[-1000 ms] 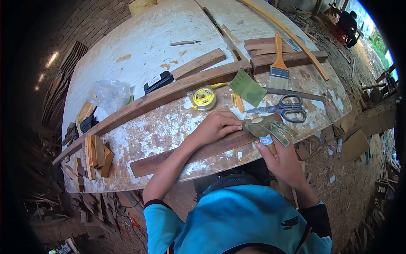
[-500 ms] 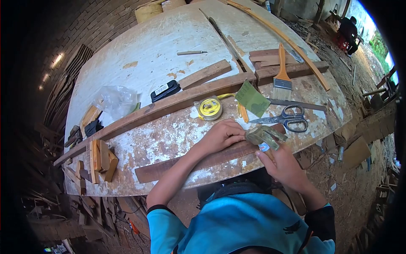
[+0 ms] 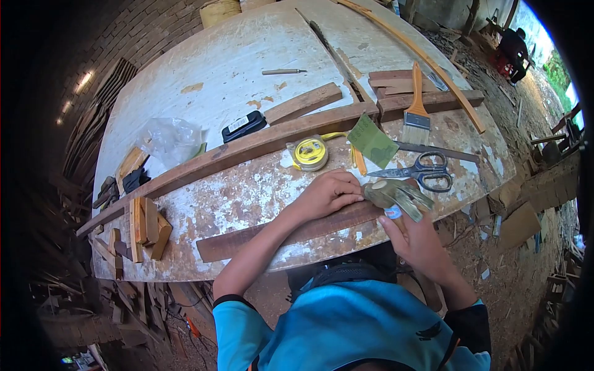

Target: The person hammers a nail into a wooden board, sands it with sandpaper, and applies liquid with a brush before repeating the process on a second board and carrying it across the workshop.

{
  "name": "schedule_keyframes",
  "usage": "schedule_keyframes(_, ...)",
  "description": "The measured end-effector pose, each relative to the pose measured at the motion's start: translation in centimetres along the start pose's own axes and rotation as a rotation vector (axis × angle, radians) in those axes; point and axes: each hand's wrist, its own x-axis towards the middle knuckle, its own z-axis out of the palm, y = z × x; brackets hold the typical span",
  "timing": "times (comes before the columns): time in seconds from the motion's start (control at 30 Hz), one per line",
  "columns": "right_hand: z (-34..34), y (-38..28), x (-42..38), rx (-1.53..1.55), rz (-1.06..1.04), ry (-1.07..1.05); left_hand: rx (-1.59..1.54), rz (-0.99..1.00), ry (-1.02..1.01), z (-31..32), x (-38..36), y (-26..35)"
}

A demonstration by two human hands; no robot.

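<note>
My right hand (image 3: 421, 244) is wrapped round the handle of a claw hammer (image 3: 396, 196), whose grey head has its claws toward the right. Just left of the head, my left hand (image 3: 328, 196) is closed, thumb and fingertips pressed together. Whatever they pinch, if anything, is hidden. A long dark-brown wood strip (image 3: 303, 232) lies below that hand along the table's near edge. Scissors (image 3: 421, 172) with black handles lie beyond the hammer. A green sandpaper piece (image 3: 373, 142) and a yellow tape measure (image 3: 310, 153) rest farther back.
A long wood beam (image 3: 247, 149) crosses the worn white table (image 3: 241, 55). Around it are a brush (image 3: 416, 111), a black tool with a label (image 3: 244, 127), a plastic bag (image 3: 170, 141) and a wooden plane (image 3: 147, 226). Another person (image 3: 512, 52) sits at the far right.
The hammer head has turned slightly and shifted a little right, close to my left fingertips. My left hand keeps its pinch on the strip, and the other things stay in place.
</note>
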Motion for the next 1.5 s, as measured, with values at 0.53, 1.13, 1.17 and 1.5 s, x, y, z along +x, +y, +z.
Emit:
schedule_keyframes(0.53, -0.3, -0.5, -0.4, 0.060, 0.129, 0.023, -0.005, -0.041, 0.016, 0.2, 0.1, 0.0)
schedule_keyframes(1.13, 1.0, -0.5, -1.3, 0.126, 0.135, 0.097, 0.017, -0.020, 0.007, 0.1, 0.0, 0.1)
schedule_keyframes(1.17, 1.4, 0.0, -1.5, 0.079, 0.104, 0.083, 0.014, -0.015, 0.009, 0.1, 0.0, 0.1)
schedule_keyframes(1.5, 1.9, 0.2, -1.4, 0.140, 0.243, 0.056, -0.009, 0.002, 0.053, 0.5, 0.0, -0.3)
